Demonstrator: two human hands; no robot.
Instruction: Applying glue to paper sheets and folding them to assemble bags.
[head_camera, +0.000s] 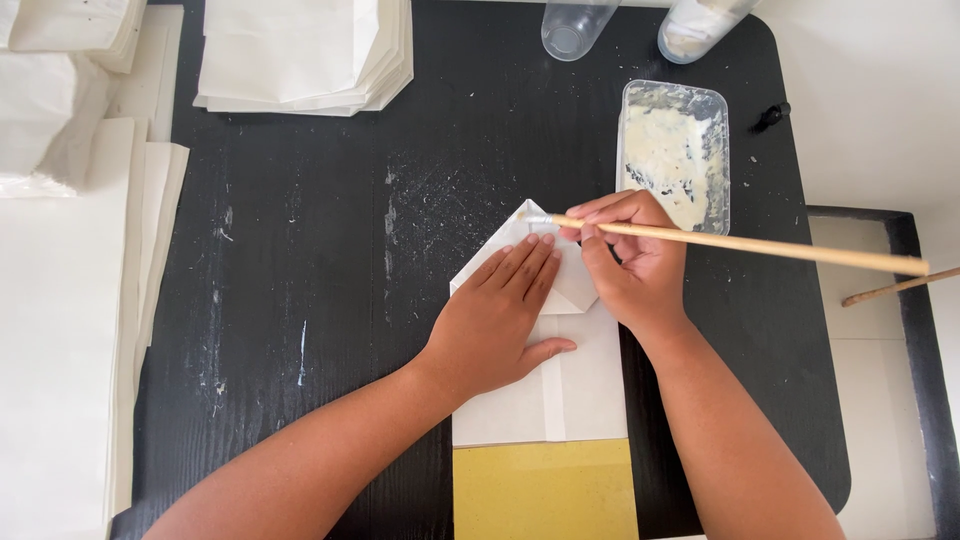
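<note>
A: Start at the hands. What is each doing?

B: The left hand (505, 315) lies flat, fingers spread narrow and together, pressing down on the folded white paper piece (545, 385). It grips nothing. The right hand (628, 258) is closed around a long wooden-handled brush (745, 243); the handle runs off toward three o'clock, and the tip sits at the paper's pointed top fold, about twelve o'clock from the left fingertips.

A: And the paper itself?

B: Centre of the black table (320, 260), its peak pointing to twelve, its lower end on a yellow sheet (545, 490) at six o'clock.

A: What lies farther out?

B: At one o'clock from the hands, a clear plastic tray (716, 100) smeared with whitish paste. Beyond it at twelve, two clear cups (575, 25). At eleven, a stack of white paper (300, 55); at nine, more white sheets (65, 330) along the table edge. A second stick (895, 287) rests at three o'clock.

A: What could go wrong from here?

B: I'd judge the left fingertips are very close to the brush tip, so paste could get onto them and lift or smudge the fold. If the pressing hand eases, the flap may spring open. And that long handle could swing toward the tray or cups.
</note>
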